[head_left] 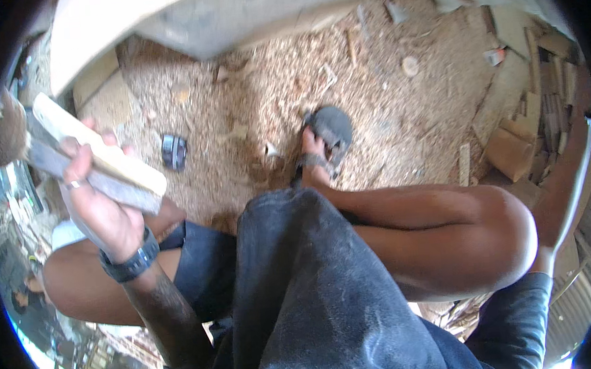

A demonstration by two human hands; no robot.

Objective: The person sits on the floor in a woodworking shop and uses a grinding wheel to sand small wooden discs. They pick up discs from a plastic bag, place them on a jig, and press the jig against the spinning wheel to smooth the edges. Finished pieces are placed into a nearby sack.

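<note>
My left hand [111, 219], with a dark wristband, is raised over my left knee, its fingers wrapped round two flat bars held side by side. One is a pale cream bar [132, 166], which looks like wood. The other is a grey bar [123, 188] lying along its lower side; its material is unclear. A brown rounded thing [7, 131] is close to their upper left ends, and I cannot make out what it is. My right forearm [565, 175] stretches out past my right knee to the picture's dark right rim, where the hand is lost from view.
Wood shavings [256, 99] cover the ground before me. A small black object [174, 151] lies left of my sandalled foot [317, 156]. A large pale curved surface [231, 19] spans the far side. Cardboard [510, 148] and wood scraps are piled at right.
</note>
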